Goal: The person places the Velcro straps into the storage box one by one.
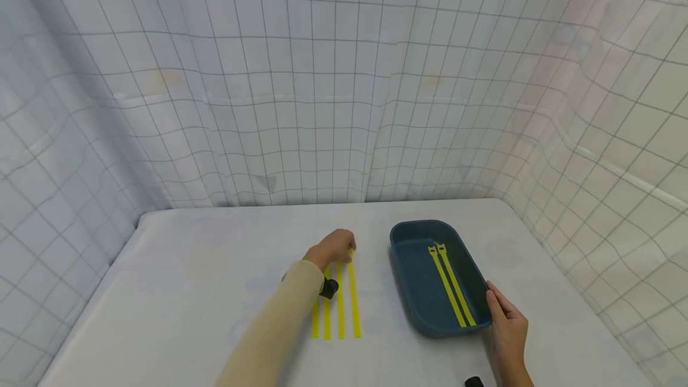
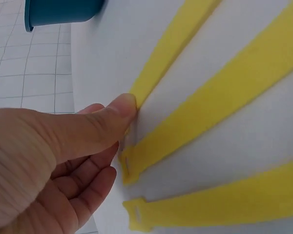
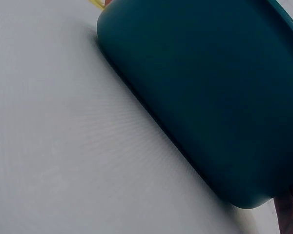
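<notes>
My left hand pinches the far end of the rightmost yellow cable strap between thumb and fingers. In the left wrist view this strap runs out from under the thumb. Left of it, several more yellow straps lie side by side on the table, partly hidden by the forearm; their slotted heads show in the left wrist view. At the right, my right hand grips the near right rim of a dark teal tray. Two yellow straps lie lengthwise inside the tray.
A white cloth covers the table. White curtains with a dark grid stand behind the table and along both sides. The tray's outer wall fills much of the right wrist view.
</notes>
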A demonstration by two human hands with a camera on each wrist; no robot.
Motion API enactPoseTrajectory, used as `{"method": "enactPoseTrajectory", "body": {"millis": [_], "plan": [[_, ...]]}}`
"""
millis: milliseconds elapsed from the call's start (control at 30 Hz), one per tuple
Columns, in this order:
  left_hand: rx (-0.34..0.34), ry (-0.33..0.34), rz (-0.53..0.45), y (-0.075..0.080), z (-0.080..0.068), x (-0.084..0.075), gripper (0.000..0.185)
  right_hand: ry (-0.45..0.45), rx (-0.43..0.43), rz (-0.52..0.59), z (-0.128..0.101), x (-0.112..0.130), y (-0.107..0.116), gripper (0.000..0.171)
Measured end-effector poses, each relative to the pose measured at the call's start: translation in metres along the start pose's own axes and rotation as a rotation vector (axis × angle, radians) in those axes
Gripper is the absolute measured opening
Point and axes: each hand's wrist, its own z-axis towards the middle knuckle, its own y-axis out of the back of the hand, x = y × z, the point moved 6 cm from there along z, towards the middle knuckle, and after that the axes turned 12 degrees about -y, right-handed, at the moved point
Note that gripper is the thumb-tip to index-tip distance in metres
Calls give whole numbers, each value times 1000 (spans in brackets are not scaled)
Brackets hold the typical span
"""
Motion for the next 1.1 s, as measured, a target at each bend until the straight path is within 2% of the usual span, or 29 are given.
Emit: {"method": "enactPoseTrajectory", "body": {"millis": [200,500,667,933,1100], "plan": [[-57,7,-75,-2,-6,4,20,-4,-5,-18,1,-2,0,49],[-148,-55,-116,-6,-10,7,15,-35,3,2,1,-5,1,50],[-190,-111,-113,-1,-15,3,11,-34,3,7,1,-5,1,50],[-181,-143,-137,12,-23,-12,9,-17,-4,6,2,0,0,46],[-173,-165,-162,15,-26,-15,6,-24,-2,15,2,-1,-1,47]]}}
